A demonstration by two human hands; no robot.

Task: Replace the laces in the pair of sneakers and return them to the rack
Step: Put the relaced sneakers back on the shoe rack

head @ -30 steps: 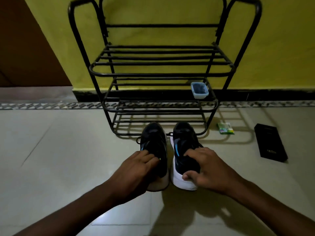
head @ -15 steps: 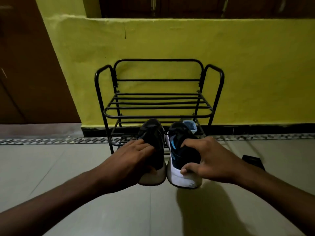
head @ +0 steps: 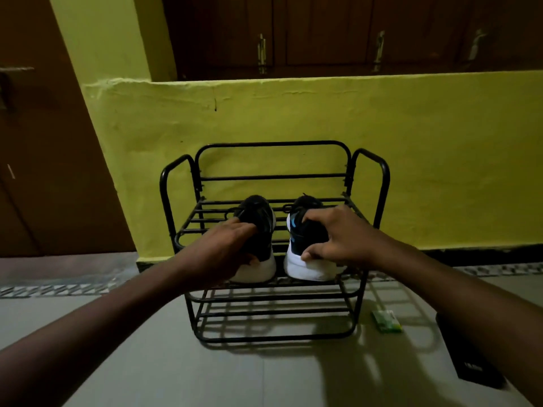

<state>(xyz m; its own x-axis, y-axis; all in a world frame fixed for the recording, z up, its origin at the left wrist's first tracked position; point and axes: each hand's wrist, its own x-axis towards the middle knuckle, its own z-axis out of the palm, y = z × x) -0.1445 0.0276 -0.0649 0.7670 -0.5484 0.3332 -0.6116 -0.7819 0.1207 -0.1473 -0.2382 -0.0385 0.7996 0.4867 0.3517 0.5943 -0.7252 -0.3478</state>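
Two sneakers, on the floor a second before, were now up at the rack's (head: 273,143) top shelf. The left hand (head: 217,254) gripped the left sneaker (head: 258,224) and the right hand (head: 343,236) the right sneaker (head: 307,240), fingers clamped round the heels. Only setting down and letting go seemed left.

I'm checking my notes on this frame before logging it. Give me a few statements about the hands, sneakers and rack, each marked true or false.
1. The left hand grips the left sneaker, and the right hand grips the right sneaker. True.
2. Both sneakers' toes point towards the yellow wall. True.
3. The green packet lies on the top shelf of the rack. False: it lies on the floor, to the right of the rack.
4. The sneakers stand on the floor. False: they are held up at the level of the rack's top shelf.
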